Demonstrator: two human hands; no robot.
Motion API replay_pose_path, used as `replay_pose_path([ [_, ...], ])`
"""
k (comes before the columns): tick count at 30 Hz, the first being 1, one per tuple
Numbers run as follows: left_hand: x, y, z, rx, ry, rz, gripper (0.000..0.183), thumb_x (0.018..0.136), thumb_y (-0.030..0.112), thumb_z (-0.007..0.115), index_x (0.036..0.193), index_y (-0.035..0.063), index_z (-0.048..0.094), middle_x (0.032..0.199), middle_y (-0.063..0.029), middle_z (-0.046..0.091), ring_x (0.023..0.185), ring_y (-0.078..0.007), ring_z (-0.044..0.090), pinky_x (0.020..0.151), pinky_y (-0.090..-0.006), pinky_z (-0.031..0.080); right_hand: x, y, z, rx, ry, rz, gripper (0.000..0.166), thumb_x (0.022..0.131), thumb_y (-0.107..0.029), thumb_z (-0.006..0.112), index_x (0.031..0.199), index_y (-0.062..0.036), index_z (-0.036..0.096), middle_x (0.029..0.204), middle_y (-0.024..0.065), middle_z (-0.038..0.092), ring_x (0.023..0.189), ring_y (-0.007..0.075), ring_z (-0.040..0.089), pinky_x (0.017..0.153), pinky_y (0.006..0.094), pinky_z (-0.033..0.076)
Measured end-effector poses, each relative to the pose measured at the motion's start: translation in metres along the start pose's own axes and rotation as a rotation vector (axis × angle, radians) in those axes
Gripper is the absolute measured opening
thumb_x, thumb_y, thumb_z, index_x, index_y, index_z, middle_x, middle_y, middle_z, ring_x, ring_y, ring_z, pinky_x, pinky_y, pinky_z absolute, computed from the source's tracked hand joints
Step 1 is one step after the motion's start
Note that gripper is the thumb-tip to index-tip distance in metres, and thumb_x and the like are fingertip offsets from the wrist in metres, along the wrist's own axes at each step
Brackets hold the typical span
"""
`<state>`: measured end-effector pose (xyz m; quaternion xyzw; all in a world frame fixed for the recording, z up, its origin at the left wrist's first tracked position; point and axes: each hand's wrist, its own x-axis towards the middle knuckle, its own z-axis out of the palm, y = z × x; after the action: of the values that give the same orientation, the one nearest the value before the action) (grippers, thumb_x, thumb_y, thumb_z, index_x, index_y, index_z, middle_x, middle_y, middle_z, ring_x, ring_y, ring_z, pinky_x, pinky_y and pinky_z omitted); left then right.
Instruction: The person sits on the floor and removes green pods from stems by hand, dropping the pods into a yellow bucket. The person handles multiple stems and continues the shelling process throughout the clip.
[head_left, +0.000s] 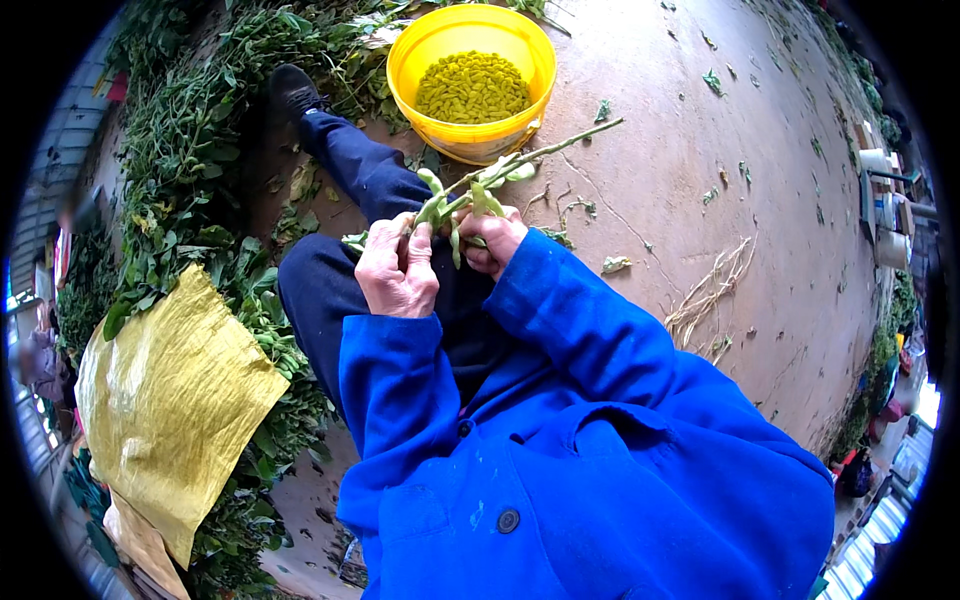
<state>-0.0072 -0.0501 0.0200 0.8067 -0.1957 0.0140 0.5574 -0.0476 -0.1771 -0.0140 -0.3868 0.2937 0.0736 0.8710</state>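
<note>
A leafless green bean stalk (574, 139), probably soybean, slants up to the right over my lap. Plump green pods (431, 210) cluster along its lower part. My left hand (397, 270) pinches the lower end of the stalk among the pods, thumb and fingers together. Close beside it, my right hand (495, 240) has its fingers curled around pods on the same stalk; its exact grip is partly hidden. Just beyond the hands stands a yellow plastic bucket (469, 133), partly filled with loose green pods (474, 88). The stalk's upper part passes in front of the bucket's lower side.
Leafy bean plants (187, 165) are heaped along the left. A yellow woven sack (172, 405) lies over part of the heap. Dry stalks (712, 292) and scattered leaves lie on the concrete floor (660, 165) to the right. White containers (891, 247) stand at the far right.
</note>
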Motion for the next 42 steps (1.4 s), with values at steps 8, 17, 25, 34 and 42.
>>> replay_pose_path([
  [8,-0.004,-0.01,0.004,-0.369,0.083,-0.283,0.008,0.076,0.005,0.059,0.083,0.0014,0.058,0.06,0.0033,0.051,0.045,-0.0011,0.039,0.04,-0.0147,0.029,-0.003,-0.002,-0.014,-0.223,-0.096,-0.053,0.012,0.075,-0.011,0.05,0.077,-0.0026,0.058,0.065,0.0077,0.056,0.049,0.012,0.051,0.042,0.021,0.038],
  [17,-0.006,0.005,0.011,-0.373,0.143,-0.264,0.006,0.074,0.001,0.059,0.079,0.0017,0.056,0.062,0.0015,0.05,0.055,-0.0034,0.044,0.051,-0.0176,0.038,-0.063,-0.013,-0.038,-0.556,-0.242,-0.08,0.019,0.077,-0.008,0.046,0.089,0.0004,0.058,0.068,0.0037,0.055,0.056,0.0067,0.046,0.049,0.0184,0.035],
  [25,-0.017,0.012,0.0,-0.161,0.089,-0.051,0.007,0.076,0.0,0.057,0.082,-0.0012,0.055,0.072,-0.0037,0.057,0.063,-0.0049,0.051,0.058,-0.0185,0.042,-0.047,-0.014,0.026,-0.145,-0.055,-0.068,0.023,0.082,-0.025,0.052,0.093,-0.0049,0.054,0.064,-0.0012,0.049,0.04,0.003,0.035,0.037,0.0167,0.026],
  [34,-0.03,0.016,-0.013,-0.386,-0.045,-0.243,0.017,0.077,0.001,0.056,0.092,0.0007,0.047,0.078,-0.0049,0.058,0.071,-0.0078,0.054,0.064,-0.0211,0.044,-0.032,-0.003,0.028,-0.149,-0.142,-0.039,0.021,0.08,-0.021,0.056,0.092,-0.0052,0.051,0.059,-0.0037,0.047,0.042,0.0026,0.038,0.037,0.0152,0.029],
  [42,-0.037,0.004,-0.014,0.179,0.062,0.024,0.017,0.079,0.018,0.055,0.076,0.002,0.051,0.071,-0.0164,0.053,0.063,-0.0357,0.052,0.053,-0.0378,0.041,-0.029,-0.007,0.034,-0.18,-0.05,-0.031,0.018,0.079,-0.019,0.057,0.088,-0.0044,0.05,0.058,-0.004,0.047,0.043,0.0024,0.041,0.035,0.013,0.027],
])
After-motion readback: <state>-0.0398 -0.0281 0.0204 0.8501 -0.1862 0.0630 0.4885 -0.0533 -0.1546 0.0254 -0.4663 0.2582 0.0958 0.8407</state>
